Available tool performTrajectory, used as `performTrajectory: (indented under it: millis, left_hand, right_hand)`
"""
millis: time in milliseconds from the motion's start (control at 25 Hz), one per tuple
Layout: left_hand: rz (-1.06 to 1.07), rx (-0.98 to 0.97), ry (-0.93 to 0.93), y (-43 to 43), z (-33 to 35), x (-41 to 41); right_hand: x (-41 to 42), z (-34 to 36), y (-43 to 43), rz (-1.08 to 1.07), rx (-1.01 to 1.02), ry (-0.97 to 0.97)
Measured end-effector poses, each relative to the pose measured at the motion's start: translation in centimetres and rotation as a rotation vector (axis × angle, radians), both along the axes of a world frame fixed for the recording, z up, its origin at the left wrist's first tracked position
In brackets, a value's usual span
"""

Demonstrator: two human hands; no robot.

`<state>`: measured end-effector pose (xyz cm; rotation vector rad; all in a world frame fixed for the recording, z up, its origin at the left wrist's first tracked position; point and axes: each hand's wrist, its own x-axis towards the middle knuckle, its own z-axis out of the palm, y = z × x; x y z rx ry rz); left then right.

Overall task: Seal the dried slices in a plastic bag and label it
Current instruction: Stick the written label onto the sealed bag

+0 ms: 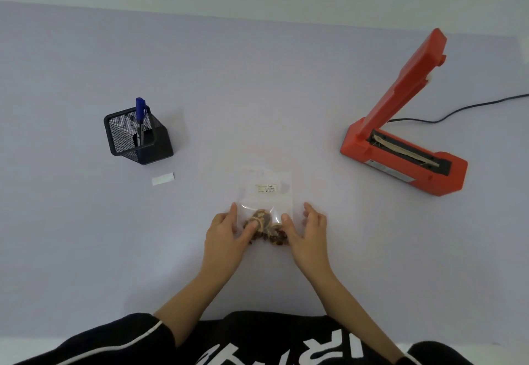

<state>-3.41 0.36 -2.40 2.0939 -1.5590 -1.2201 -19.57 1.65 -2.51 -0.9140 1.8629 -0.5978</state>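
Two thumbs press the dried slices (pixel 264 226) inside the plastic bag (pixel 264 201); our left hand (pixel 226 231) and right hand (pixel 310 230) lie relaxed, gripping nothing; the bag, label (pixel 266 188) on, lies flat on the table (pixel 257 92).

You have soft, even light; faint shadows; glare on the bag (pixel 264 193); label (pixel 266 188) writing blurred; table (pixel 257 78) edge bows.
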Motion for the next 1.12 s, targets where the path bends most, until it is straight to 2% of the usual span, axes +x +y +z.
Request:
performTrajectory:
  millis: [200, 480, 800, 1000, 1120]
  left_hand:
    - [0.117, 0.026, 0.087, -1.1, -0.1, -1.3]
    - [0.151, -0.152, 0.174, -12.9, 1.7, -1.6]
    - [0.122, -0.198, 0.155, -29.4, 1.1, -2.8]
    - [0.107, -0.189, 0.111, -34.3, -0.5, -2.8]
    - [0.100, -0.213, 0.104, -35.5, -1.3, -2.8]
  right_hand:
    - [1.0, -0.4, -1.3, -0.038, -0.003, -0.092]
    - [0.5, 0.9, -12.6, -0.037, -0.180, -0.183]
    - [-0.5, 0.5, -28.9, 0.054, -0.281, -0.049]
    - [-0.6, -1.6, -33.6, 0.101, -0.273, 0.085]
    - [-0.8, -2.1, -34.7, 0.107, -0.285, 0.095]
